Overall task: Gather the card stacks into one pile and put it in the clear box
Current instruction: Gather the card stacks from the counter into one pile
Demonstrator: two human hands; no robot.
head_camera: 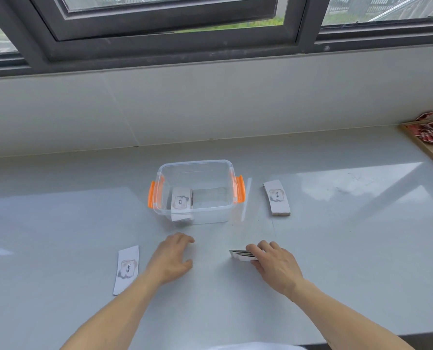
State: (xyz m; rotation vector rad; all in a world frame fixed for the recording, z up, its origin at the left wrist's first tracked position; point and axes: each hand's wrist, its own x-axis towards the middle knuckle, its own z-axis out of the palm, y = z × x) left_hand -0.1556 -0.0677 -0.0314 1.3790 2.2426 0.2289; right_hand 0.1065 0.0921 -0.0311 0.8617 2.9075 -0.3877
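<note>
A clear box [210, 164] with orange latches stands mid-counter, and one stack of white "love" cards [180, 201] lies inside at its left. My right hand [273, 263] is shut on another card stack [240, 255], tilted on edge just above the counter in front of the box. My left hand [171, 258] hovers palm down, fingers loosely apart, holding nothing. A flat card stack [127, 269] lies to the left of my left hand. A thicker card stack [276, 197] lies to the right of the box.
The pale counter [59, 223] runs along a tiled wall below a dark-framed window [160, 34]. A wooden tray [427, 150] with several red packets sits at the far right edge.
</note>
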